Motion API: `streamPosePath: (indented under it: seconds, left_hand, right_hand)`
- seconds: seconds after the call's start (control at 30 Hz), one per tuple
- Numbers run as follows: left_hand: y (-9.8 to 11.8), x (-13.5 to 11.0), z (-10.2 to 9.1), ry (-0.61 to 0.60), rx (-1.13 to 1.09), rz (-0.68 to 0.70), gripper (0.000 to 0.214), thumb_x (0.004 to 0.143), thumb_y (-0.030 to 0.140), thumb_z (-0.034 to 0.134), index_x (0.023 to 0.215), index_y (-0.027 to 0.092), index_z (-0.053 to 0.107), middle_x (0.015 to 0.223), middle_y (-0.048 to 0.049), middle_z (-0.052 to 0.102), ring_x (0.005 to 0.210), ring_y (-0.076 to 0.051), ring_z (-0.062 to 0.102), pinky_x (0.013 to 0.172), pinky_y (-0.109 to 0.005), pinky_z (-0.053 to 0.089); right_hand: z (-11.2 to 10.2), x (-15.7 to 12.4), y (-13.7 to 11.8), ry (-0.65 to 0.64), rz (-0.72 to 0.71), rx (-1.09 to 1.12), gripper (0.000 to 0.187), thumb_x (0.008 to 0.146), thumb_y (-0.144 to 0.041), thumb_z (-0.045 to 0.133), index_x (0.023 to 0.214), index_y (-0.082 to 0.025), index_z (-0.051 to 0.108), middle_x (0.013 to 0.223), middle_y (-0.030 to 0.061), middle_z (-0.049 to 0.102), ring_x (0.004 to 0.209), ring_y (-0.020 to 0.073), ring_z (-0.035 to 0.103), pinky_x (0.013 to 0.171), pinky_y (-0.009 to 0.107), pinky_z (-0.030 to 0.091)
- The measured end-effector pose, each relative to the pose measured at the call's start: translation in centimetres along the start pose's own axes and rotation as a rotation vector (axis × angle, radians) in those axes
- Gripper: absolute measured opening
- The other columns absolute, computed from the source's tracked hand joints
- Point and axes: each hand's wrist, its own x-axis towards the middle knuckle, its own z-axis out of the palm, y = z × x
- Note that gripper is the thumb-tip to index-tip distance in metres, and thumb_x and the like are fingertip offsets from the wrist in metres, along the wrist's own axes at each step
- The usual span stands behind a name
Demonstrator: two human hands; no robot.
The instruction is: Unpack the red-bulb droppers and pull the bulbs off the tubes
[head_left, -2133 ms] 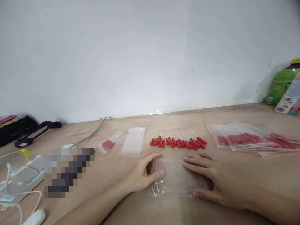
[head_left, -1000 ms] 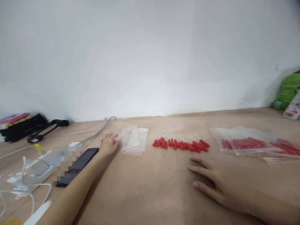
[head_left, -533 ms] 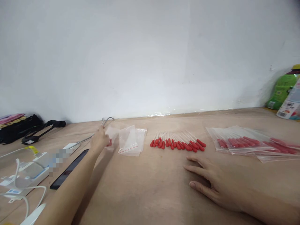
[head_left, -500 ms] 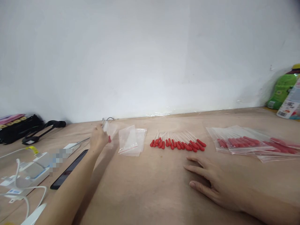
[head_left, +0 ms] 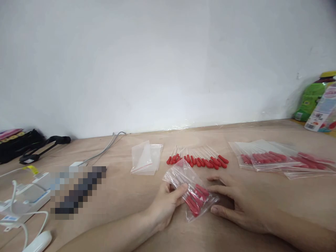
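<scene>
We hold the small bag (head_left: pixel 191 190) in front of us, low over the worktop (head_left: pixel 147 210), just short of the loose red-tipped sticks (head_left: pixel 198 160). Its long axis runs slantwise from far left to near right, red tips towards us and to the right. Our left hand (head_left: pixel 165 203) pinches its left edge between thumb and fingers. Our right hand (head_left: pixel 237 206) lies flat and spread, holding nothing, fingertips just beside the bag. The worktop is pale wood. Empty bags (head_left: pixel 145 160) lie to the left, filled bags (head_left: pixel 265 157) to the right. A white wall (head_left: pixel 168 63) stands behind.
</scene>
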Motion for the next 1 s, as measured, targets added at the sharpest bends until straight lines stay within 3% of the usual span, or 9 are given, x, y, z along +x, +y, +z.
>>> streamPosePath:
  seconds: [0.13, 0.27, 0.33, 0.4, 0.5, 0.57, 0.67, 0.83, 1.0]
  left_hand:
    - [0.0, -0.6, 0.1, -0.062, 0.054, -0.094, 0.04, 0.062, 0.029, 0.075, 0.093, 0.014, 0.053, 0.088, -0.0059, 0.063, 0.083, -0.016, 0.063, 0.079, -0.028, 0.049]
    - [0.3, -1.4, -1.9, -0.034, 0.313, -0.245, 0.049, 0.068, 0.039, 0.068, 0.103, 0.017, 0.042, 0.065, 0.0036, 0.052, 0.054, -0.012, 0.058, 0.054, -0.025, 0.048]
    - [0.4, -1.7, -3.2, 0.04, 0.497, -0.036, 0.053, 0.076, 0.042, 0.059, 0.116, 0.022, 0.03, 0.065, 0.0061, 0.046, 0.048, -0.009, 0.051, 0.049, -0.022, 0.044]
    - [0.6, -1.9, -3.8, 0.054, 0.753, 0.301, 0.048, 0.081, 0.037, 0.053, 0.12, 0.026, 0.028, 0.069, 0.0047, 0.045, 0.055, -0.008, 0.048, 0.055, -0.022, 0.043]
    - [1.4, -1.2, -3.1, -0.239, 1.108, 0.706, 0.026, 0.082, 0.026, 0.052, 0.108, 0.024, 0.048, 0.085, -0.0025, 0.052, 0.08, -0.014, 0.052, 0.076, -0.028, 0.043]
    - [1.8, -0.3, -2.0, -0.522, 1.216, 0.828, 0.022, 0.08, 0.023, 0.052, 0.102, 0.021, 0.055, 0.101, -0.0076, 0.054, 0.096, -0.018, 0.051, 0.088, -0.032, 0.04]
    - [1.8, 1.3, -0.6, -0.716, 1.234, 0.847, 0.035, 0.08, 0.024, 0.053, 0.115, 0.018, 0.051, 0.119, -0.0115, 0.049, 0.114, -0.022, 0.044, 0.098, -0.033, 0.035]
    - [1.1, 1.9, -0.7, -0.687, 1.27, 0.751, 0.049, 0.08, 0.031, 0.054, 0.126, 0.021, 0.042, 0.132, -0.0111, 0.042, 0.122, -0.022, 0.039, 0.102, -0.035, 0.033]
    - [1.8, 1.3, -0.6, -0.636, 1.276, 0.725, 0.039, 0.086, 0.031, 0.046, 0.124, 0.022, 0.045, 0.129, -0.0088, 0.046, 0.118, -0.021, 0.043, 0.099, -0.035, 0.036]
  right_hand:
    - [0.2, 0.6, 0.2, 0.07, 0.062, 0.144, 0.03, 0.085, -0.041, 0.041, 0.08, -0.022, 0.063, 0.103, 0.0045, 0.059, 0.095, 0.0182, 0.054, 0.084, 0.033, 0.043]
    - [-0.5, 1.1, 0.1, 0.144, 0.201, 0.18, 0.029, 0.087, -0.035, 0.034, 0.079, -0.02, 0.058, 0.075, 0.0022, 0.061, 0.071, 0.0156, 0.056, 0.068, 0.03, 0.044]
    - [-0.8, 1.5, 0.3, 0.127, 0.214, 0.214, 0.027, 0.088, -0.034, 0.033, 0.081, -0.021, 0.056, 0.073, 0.001, 0.061, 0.067, 0.0149, 0.055, 0.064, 0.029, 0.044]
    - [-0.8, 2.1, 0.6, 0.07, 0.178, 0.278, 0.027, 0.088, -0.034, 0.034, 0.081, -0.021, 0.057, 0.074, 0.0005, 0.061, 0.068, 0.0142, 0.055, 0.064, 0.028, 0.044]
    - [-0.1, 3.3, 1.2, 0.032, 0.152, 0.394, 0.023, 0.085, -0.036, 0.042, 0.083, -0.02, 0.058, 0.077, 0.0009, 0.061, 0.071, 0.0142, 0.055, 0.065, 0.028, 0.044]
    - [0.6, 4.0, 1.6, 0.084, 0.198, 0.504, 0.025, 0.081, -0.038, 0.047, 0.093, -0.018, 0.055, 0.077, 0.0012, 0.06, 0.07, 0.0142, 0.056, 0.064, 0.028, 0.045]
    - [1.0, 4.1, 1.7, 0.11, 0.299, 0.698, 0.041, 0.077, -0.04, 0.053, 0.108, -0.015, 0.043, 0.077, 0.0015, 0.059, 0.071, 0.0144, 0.058, 0.065, 0.029, 0.046]
    - [0.6, 2.5, 0.8, -0.033, 0.424, 0.955, 0.049, 0.07, -0.039, 0.06, 0.107, -0.021, 0.033, 0.073, -0.0013, 0.061, 0.066, 0.0143, 0.061, 0.062, 0.029, 0.047]
    - [1.4, 1.9, 0.2, 0.028, 0.501, 1.074, 0.049, 0.062, -0.046, 0.066, 0.084, -0.023, 0.029, 0.061, -0.0059, 0.058, 0.056, 0.0139, 0.059, 0.052, 0.026, 0.043]
